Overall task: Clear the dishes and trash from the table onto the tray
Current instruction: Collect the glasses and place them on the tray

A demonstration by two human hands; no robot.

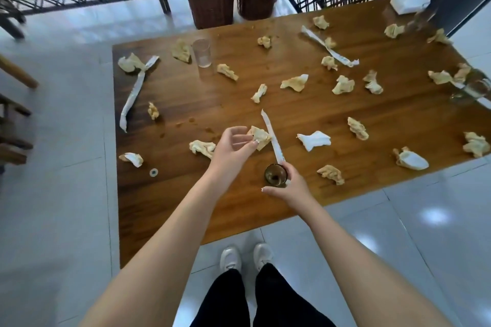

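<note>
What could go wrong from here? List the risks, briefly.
1. The right hand grips a dark glass together with a long paper strip; the strip may slip out or the glass tip.
2. The left hand only pinches a napkin by its edge, so it might drop.
3. No tray is in view, so both loads may need carrying some way.

left hand [233,147] pinching with fingertips, right hand [291,190] curled gripping.

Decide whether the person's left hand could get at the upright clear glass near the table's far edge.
Probably yes: only low crumpled napkins lie between the left hand and the clear glass, though it already pinches a napkin and may need a lean.
</note>
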